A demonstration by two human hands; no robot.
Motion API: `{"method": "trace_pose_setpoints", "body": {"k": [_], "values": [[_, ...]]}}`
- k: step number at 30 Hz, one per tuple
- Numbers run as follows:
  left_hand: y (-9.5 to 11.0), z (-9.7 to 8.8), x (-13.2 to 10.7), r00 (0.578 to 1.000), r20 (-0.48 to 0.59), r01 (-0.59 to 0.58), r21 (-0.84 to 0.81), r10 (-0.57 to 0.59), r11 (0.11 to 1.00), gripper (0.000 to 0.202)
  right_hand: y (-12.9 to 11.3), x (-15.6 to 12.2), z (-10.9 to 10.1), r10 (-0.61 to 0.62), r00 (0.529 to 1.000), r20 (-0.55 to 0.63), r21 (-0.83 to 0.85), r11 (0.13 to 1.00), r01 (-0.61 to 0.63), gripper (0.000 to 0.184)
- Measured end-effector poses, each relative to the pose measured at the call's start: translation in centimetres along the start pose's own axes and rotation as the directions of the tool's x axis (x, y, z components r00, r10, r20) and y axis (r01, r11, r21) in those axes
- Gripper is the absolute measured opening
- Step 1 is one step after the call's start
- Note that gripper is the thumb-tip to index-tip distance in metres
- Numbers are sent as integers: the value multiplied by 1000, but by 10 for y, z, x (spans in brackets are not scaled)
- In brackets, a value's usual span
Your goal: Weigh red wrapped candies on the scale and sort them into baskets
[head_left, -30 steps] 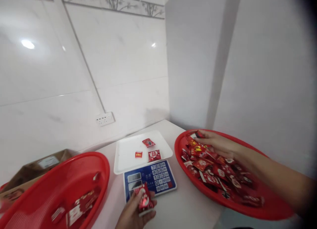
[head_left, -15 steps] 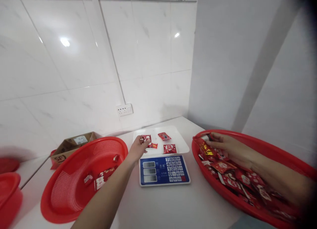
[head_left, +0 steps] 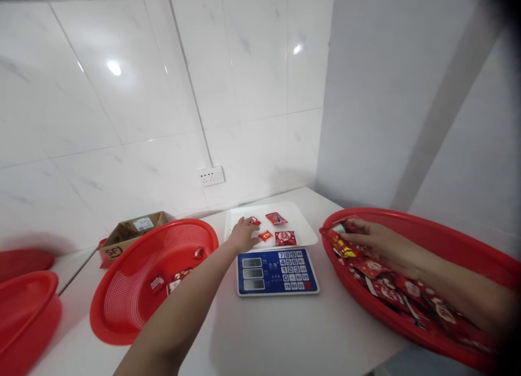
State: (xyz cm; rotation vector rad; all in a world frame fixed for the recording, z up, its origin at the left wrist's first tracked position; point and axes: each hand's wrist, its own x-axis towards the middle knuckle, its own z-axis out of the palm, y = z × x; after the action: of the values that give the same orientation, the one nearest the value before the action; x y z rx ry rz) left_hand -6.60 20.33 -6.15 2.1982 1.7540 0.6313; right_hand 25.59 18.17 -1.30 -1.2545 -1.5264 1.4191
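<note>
My left hand is over the white tray of a digital scale. Its thumb and fingers are apart. A red packet lies at its fingertips, partly covered by them. By the thumb is a small red-and-yellow packet. Two more red packets, one at the back and one in front, lie farther right on the tray. At the left end of the right-hand red basket, my right hand pinches a red wrapped packet with a whitish part, next to a red-and-gold packet.
Many red packets fill the right basket. A perforated red basket with several small packets stands left of the scale. Behind it is an open cardboard box. Another red tub sits at far left. A socket is on the wall.
The view has shifted, so everything sits slightly to the right. My left fingers have spread from the red packet, which is now on the tray. My right hand keeps its place in the basket.
</note>
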Motion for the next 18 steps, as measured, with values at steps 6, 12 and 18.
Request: {"method": "trace_pose_setpoints", "body": {"k": [6, 12, 18], "values": [[4, 14, 9, 1000, -2, -3, 109, 3, 994, 35, -5, 8, 25, 3, 997, 75, 14, 1000, -4, 25], [14, 11, 5, 996, 34, -84, 151, 80, 985, 39, -4, 36, 50, -181, 977, 115, -186, 962, 200, 20], [0, -7, -8, 996, 35, -89, 172, 84, 981, 40, -19, 77, 78, -227, 971, 70, -304, 923, 237, 27]]}}
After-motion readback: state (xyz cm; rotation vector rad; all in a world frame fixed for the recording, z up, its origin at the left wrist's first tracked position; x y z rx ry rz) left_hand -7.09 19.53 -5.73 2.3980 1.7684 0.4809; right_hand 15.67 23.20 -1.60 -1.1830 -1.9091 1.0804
